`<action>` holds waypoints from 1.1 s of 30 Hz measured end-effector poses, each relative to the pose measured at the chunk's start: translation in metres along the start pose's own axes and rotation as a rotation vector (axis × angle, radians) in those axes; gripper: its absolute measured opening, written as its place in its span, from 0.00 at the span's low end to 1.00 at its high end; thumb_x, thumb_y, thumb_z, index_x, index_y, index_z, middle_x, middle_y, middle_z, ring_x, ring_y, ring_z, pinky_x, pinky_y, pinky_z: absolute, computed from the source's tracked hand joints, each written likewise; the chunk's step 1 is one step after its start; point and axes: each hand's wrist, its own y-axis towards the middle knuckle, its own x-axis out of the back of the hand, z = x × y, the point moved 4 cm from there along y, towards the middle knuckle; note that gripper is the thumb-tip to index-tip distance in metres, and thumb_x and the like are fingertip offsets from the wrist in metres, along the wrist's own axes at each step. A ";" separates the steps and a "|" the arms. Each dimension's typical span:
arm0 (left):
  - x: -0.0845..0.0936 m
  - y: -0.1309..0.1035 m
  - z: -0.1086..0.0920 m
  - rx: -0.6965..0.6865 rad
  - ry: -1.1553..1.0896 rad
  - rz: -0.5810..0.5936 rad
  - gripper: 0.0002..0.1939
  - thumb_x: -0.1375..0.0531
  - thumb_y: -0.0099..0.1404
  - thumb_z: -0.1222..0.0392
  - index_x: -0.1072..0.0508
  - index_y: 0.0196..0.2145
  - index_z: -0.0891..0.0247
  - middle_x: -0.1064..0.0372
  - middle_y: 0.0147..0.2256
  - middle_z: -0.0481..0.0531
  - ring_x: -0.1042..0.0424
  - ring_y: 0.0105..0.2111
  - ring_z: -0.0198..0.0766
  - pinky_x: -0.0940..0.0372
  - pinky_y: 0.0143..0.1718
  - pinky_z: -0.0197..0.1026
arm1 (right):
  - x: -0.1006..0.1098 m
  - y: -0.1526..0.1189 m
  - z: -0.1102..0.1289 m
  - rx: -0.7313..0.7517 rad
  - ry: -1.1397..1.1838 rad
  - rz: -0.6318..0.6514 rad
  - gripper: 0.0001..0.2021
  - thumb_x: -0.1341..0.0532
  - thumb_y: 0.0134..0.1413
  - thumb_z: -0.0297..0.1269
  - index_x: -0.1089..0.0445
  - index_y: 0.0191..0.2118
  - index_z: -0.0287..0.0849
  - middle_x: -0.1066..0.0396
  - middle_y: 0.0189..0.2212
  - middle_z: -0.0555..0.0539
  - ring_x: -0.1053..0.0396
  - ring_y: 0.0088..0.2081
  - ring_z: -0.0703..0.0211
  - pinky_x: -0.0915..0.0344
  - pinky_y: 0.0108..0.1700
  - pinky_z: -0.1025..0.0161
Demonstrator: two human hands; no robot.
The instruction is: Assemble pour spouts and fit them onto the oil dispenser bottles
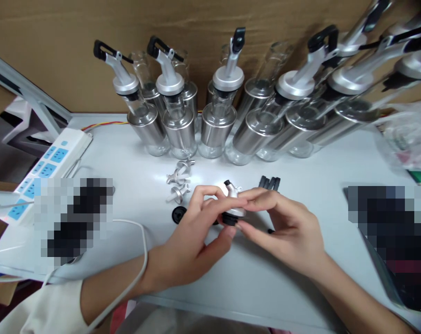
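Between both hands, above the grey table, is a bottle pourer point(235, 212) with a silver spout and cap and a black stopper at its base. My left hand point(193, 241) grips it from the left, fingers over the cap and thumb at the stopper. From the right, my right hand point(287, 227) pinches it with thumb and fingertips. Several loose silver spout pieces point(177, 177) lie behind my left hand, and a black round part point(179, 215) is beside its fingers. Several short black pieces point(269, 183) lie behind my right hand.
Several glass-and-steel bottles point(181, 130) stand along the back, the front ones topped with pourers, against a cardboard wall point(92, 83). On the left is a white power strip point(62, 144); a white cable point(143, 241) crosses my left wrist. Clear plastic bags point(410, 132) sit at right.
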 end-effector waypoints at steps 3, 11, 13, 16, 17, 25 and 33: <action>-0.004 -0.003 0.005 0.019 -0.005 0.020 0.21 0.49 0.66 0.69 0.42 0.54 0.51 0.48 0.46 0.54 0.42 0.47 0.39 0.37 0.45 0.40 | 0.002 0.001 0.002 0.027 -0.048 0.000 0.09 0.36 0.50 0.27 0.34 0.34 0.47 0.26 0.36 0.47 0.27 0.38 0.56 0.30 0.38 0.59; -0.004 -0.002 0.006 0.115 -0.182 -0.019 0.16 0.49 0.63 0.73 0.40 0.45 0.55 0.48 0.45 0.52 0.43 0.47 0.38 0.40 0.44 0.39 | 0.033 0.015 -0.002 0.037 -0.693 -0.065 0.04 0.39 0.52 0.34 0.32 0.35 0.48 0.31 0.34 0.43 0.35 0.40 0.43 0.41 0.42 0.47; -0.004 -0.002 0.005 0.136 -0.176 -0.016 0.13 0.46 0.64 0.70 0.40 0.43 0.56 0.47 0.44 0.51 0.43 0.47 0.38 0.40 0.43 0.38 | 0.040 0.015 -0.014 -0.017 -0.871 -0.023 0.06 0.38 0.51 0.39 0.32 0.36 0.47 0.33 0.37 0.41 0.37 0.42 0.39 0.43 0.40 0.45; -0.004 -0.004 0.008 0.123 -0.229 -0.095 0.14 0.45 0.65 0.68 0.43 0.44 0.54 0.46 0.43 0.49 0.41 0.43 0.35 0.41 0.40 0.36 | 0.045 0.012 -0.029 -0.048 -1.009 0.057 0.10 0.35 0.47 0.42 0.33 0.34 0.46 0.34 0.39 0.39 0.39 0.42 0.36 0.44 0.38 0.45; -0.005 -0.005 0.010 0.130 -0.260 -0.115 0.16 0.45 0.65 0.68 0.44 0.45 0.53 0.45 0.42 0.49 0.40 0.41 0.34 0.41 0.39 0.36 | 0.045 0.010 -0.032 -0.041 -1.033 0.071 0.10 0.35 0.46 0.42 0.33 0.34 0.45 0.34 0.39 0.39 0.38 0.42 0.35 0.45 0.37 0.46; -0.007 -0.010 0.015 0.294 -0.296 -0.099 0.25 0.44 0.66 0.65 0.49 0.55 0.45 0.40 0.47 0.47 0.37 0.39 0.31 0.42 0.36 0.33 | 0.040 0.013 -0.016 -0.039 -0.700 0.057 0.02 0.40 0.54 0.36 0.30 0.33 0.46 0.34 0.36 0.42 0.36 0.40 0.45 0.42 0.39 0.50; -0.004 -0.006 0.012 0.294 -0.175 -0.064 0.18 0.45 0.66 0.66 0.40 0.51 0.50 0.38 0.47 0.46 0.37 0.38 0.31 0.41 0.37 0.33 | 0.017 0.009 0.011 -0.219 0.132 0.384 0.09 0.44 0.51 0.23 0.35 0.32 0.46 0.31 0.30 0.52 0.32 0.33 0.63 0.36 0.37 0.67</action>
